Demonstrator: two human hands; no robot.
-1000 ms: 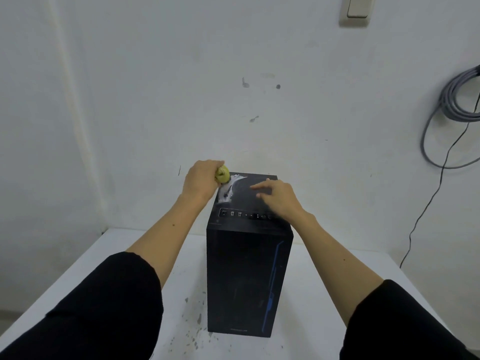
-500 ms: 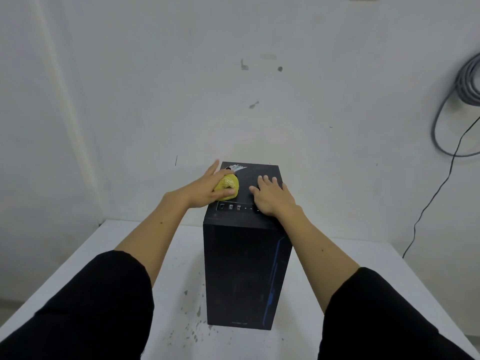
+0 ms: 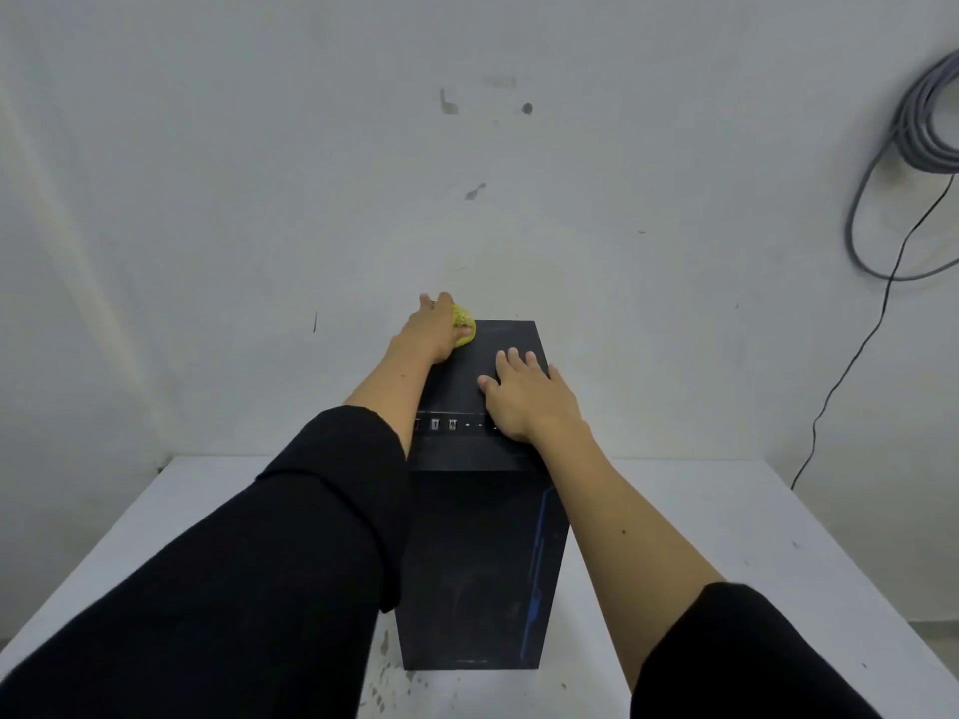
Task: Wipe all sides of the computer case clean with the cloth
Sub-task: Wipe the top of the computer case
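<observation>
Our left hand (image 3: 430, 329) grips the yellow cloth (image 3: 463, 324) at the far left corner of the computer case (image 3: 480, 537) top. Our right hand (image 3: 529, 397), fingers straight, presses flat there. The case stands upright mid-desk (image 3: 726, 537).

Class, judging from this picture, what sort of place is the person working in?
Probably a bare workroom or utility room: a plain white wall, a stained white table holding only a computer case, and coiled grey cable hung on the wall.
</observation>
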